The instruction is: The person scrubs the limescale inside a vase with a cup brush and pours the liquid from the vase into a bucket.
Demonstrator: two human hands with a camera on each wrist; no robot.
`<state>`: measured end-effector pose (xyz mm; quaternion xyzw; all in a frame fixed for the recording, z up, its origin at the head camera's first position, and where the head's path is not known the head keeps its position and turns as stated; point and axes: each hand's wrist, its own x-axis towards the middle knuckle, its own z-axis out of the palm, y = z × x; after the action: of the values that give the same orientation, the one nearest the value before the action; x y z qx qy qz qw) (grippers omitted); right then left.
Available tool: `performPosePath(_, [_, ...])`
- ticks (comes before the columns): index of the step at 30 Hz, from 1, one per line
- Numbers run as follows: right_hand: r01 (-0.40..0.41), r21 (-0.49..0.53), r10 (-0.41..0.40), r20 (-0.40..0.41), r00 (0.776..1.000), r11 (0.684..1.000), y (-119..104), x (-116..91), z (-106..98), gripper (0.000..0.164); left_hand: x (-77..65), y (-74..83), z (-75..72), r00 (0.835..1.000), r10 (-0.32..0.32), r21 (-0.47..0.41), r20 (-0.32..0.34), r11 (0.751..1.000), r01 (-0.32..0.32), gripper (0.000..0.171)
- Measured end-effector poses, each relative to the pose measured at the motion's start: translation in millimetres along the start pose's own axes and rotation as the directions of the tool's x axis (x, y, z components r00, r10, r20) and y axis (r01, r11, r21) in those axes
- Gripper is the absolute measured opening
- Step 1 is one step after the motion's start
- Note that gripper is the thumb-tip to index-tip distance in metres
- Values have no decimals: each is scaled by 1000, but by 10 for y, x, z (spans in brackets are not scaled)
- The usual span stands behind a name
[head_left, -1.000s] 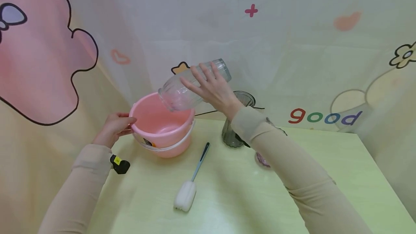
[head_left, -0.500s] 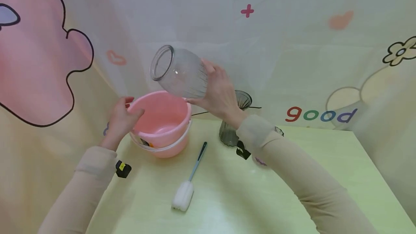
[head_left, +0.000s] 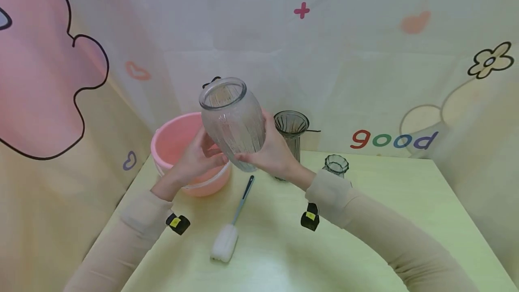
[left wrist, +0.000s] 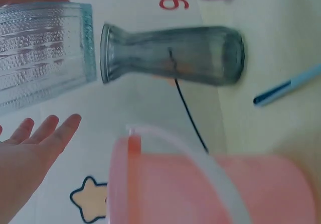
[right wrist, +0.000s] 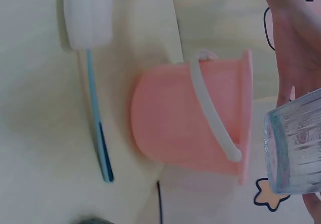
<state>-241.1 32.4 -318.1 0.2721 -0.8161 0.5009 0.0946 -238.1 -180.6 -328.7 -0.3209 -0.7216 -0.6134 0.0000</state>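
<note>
A clear ribbed glass vase [head_left: 235, 123] is held up in front of the bucket, tilted with its mouth up and to the left. My right hand [head_left: 275, 154] grips it low on its right side, thumb across the front. My left hand [head_left: 198, 159] is at the vase's lower left, its fingers partly hidden behind the glass in the head view. In the left wrist view the left hand's fingers [left wrist: 62, 133] are extended, with a gap to the vase [left wrist: 45, 53]. Behind the hands stands a pink bucket [head_left: 176, 141] with a white handle [right wrist: 213, 113].
A bottle brush [head_left: 225, 242] with a white sponge head lies on the pale green table [head_left: 365, 247]. A dark grey glass vase [left wrist: 175, 56] stands behind my right hand. Farther right is a smaller glass vase [head_left: 336, 164], partly behind the sleeve. A printed curtain [head_left: 344, 80] hangs behind.
My left hand has left the bucket's rim and moved right to the vase. My right hand has turned the vase from mouth down over the bucket to mouth up.
</note>
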Motion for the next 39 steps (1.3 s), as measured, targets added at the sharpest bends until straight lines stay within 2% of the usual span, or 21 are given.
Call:
performPosePath(2, [-15,40,15,17,1000,999,54,-106,12,106,-21,-12,91,999,1,-41,32,999,1,92])
performPosePath(5, [-48,51,47,34,998,998,155,-282,21,107,-70,-71,233,998,-4,-39,56,999,6,94])
performPosePath(10, [-97,82,89,95,992,992,388,-568,10,107,-201,-254,513,998,-52,-84,38,995,55,100])
performPosePath(14, [-132,123,111,164,980,984,591,-779,-45,106,-291,-390,758,988,-156,-95,18,983,157,99])
performPosePath(18, [-141,75,124,194,973,987,777,-970,-125,105,-325,-501,980,967,-254,-59,6,965,254,99])
performPosePath(22, [-134,-3,132,189,973,991,932,-1122,-242,102,-307,-586,1193,954,-299,-18,-11,954,298,99])
performPosePath(31, [-125,-98,140,165,976,987,1144,-1421,-570,107,-193,-669,1658,948,-320,63,-12,945,320,97])
performPosePath(39, [-187,-112,201,131,971,976,1294,-1767,-887,99,-43,-704,2063,951,-303,75,58,952,298,96])
